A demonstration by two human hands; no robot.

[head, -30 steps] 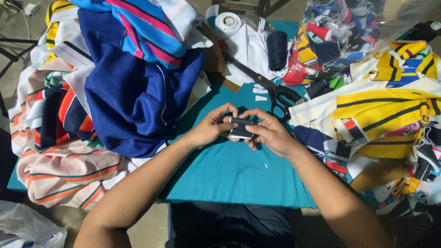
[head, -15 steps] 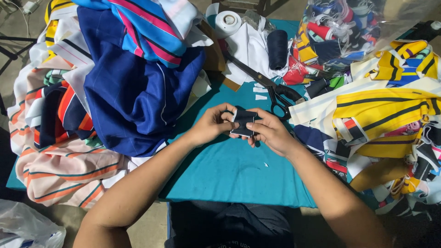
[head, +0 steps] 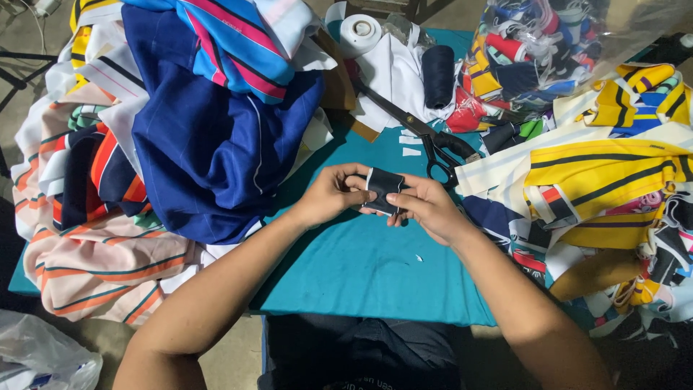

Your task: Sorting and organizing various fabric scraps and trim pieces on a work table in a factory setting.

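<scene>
1. The left hand [head: 328, 196] and the right hand [head: 426, 208] meet over the middle of the teal cloth-covered bench [head: 375, 267], both gripping a small black piece of fabric with thin white stripes [head: 382, 191].
2. The fingers of each hand are pressed together on the piece: the left pinches its left edge, the right its right and lower edge, thumbs on top. The piece is held just above the bench, folded or rolled on itself; how many layers it has cannot be told.
3. Judging by the grip, the step in hand looks like folding or squaring up this small piece. Finishing it would call for keeping the edges lined up under both thumbs, since the fabric looks limp and slippery.
4. Just beyond the right hand lie black-handled long scissors [head: 426, 141], blades pointing away to the upper left, with small white paper scraps [head: 410, 141] beside them.
5. Open room is in front of the hands, on the bare teal cloth toward the person.
6. The left side is crowded by a heaped navy blue garment [head: 209, 144] over striped peach and orange fabrics [head: 94, 267] that hang off the bench's edge.
7. The right side is hemmed in by yellow and black striped fabric [head: 606, 173]. At the far edge stand a white roll of tape [head: 359, 32] and a dark thread spool [head: 438, 72].
</scene>
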